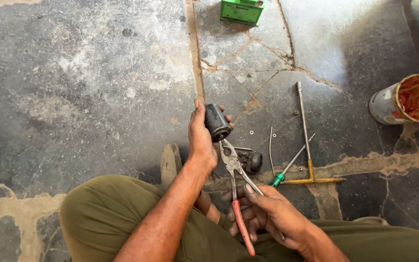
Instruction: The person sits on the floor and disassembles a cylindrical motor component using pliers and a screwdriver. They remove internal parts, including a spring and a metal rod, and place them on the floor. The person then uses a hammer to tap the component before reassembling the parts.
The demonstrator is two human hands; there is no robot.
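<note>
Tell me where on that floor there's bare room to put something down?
The widest bare stretch is the grey stone floor left of the left hand, which holds a black cylinder. Another lies between the green box and the tin can. It's crowded by the right hand with its pliers: T-handle wrench, screwdriver.

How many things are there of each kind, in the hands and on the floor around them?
Dark cylinder parts: 2, one held in the left hand at, one on the floor
Pliers, in the right hand: 1
Green-handled screwdriver: 1
T-handle wrench: 1
Bent wire: 1
Tin can: 1
Green box: 1
Total: 8
</note>
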